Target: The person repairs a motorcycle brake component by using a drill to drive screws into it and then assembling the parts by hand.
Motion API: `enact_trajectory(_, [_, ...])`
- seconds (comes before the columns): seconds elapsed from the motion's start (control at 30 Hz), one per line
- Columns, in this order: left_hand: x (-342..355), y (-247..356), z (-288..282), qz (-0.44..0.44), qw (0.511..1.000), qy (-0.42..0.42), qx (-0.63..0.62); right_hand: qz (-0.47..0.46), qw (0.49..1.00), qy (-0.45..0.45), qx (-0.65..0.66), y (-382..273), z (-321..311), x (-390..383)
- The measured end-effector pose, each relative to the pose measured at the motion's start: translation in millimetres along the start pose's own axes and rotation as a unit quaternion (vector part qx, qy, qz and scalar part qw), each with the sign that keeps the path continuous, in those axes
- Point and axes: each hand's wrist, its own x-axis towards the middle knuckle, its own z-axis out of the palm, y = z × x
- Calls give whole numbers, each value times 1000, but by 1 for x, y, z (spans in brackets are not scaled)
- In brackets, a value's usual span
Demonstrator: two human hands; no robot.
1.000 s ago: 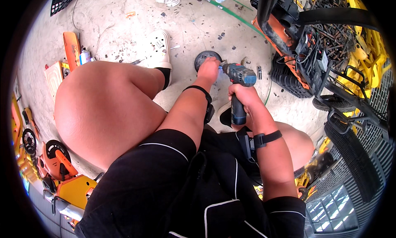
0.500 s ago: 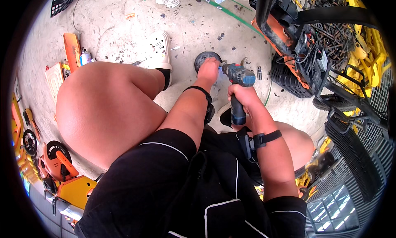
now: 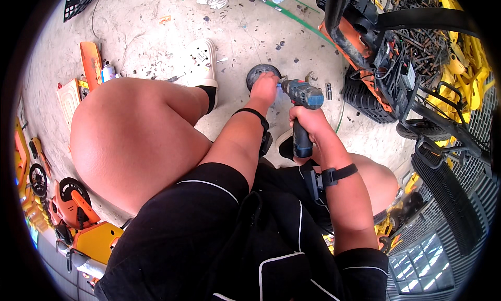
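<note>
My right hand (image 3: 309, 121) grips the handle of a blue and black cordless drill (image 3: 307, 93), whose body lies horizontal with a small blue-white light by the nose, pointed left toward my left hand. My left hand (image 3: 265, 88) is closed over the near part of a dark, scuffed round disc (image 3: 255, 73) low over the floor, at the drill's front end; what exactly the fingers grip there is hidden. A small metal piece (image 3: 312, 75) and a short dark part (image 3: 328, 91) lie on the floor right of the disc. My left foot in a white clog (image 3: 201, 61) is left of it.
Orange and black scooter frames (image 3: 357, 56) crowd the right, with piles of yellow parts (image 3: 459, 66). An orange panel (image 3: 90, 63) and spray can (image 3: 107, 72) are at left, scooters (image 3: 78, 207) at lower left. A green line (image 3: 276, 9) and scattered debris mark the floor.
</note>
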Motion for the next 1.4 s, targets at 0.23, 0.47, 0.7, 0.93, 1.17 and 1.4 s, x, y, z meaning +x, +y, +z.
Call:
enact_trajectory(0.23, [0,0,0,-2,1000,3,-3,-12,1000,10,5,2,2,0])
enact_trajectory(0.47, [0,3,-4,-7,1000,-4,-5,-17,1000,5,10,1,2,-1])
enact_trajectory(0.7, [0,2,-3,-5,1000,4,-9,-15,1000,-3,7,-1,2,-3])
enact_trajectory(0.93, [0,2,-3,-3,1000,-2,-5,-10,1000,-3,6,-2,2,-3])
enact_trajectory(1.17, [2,-5,11,-27,1000,-3,-2,-1,1000,3,1,-5,1,-3])
enact_trajectory(1.4, [2,-1,1,-1,1000,1,-1,3,1000,4,-8,0,0,0])
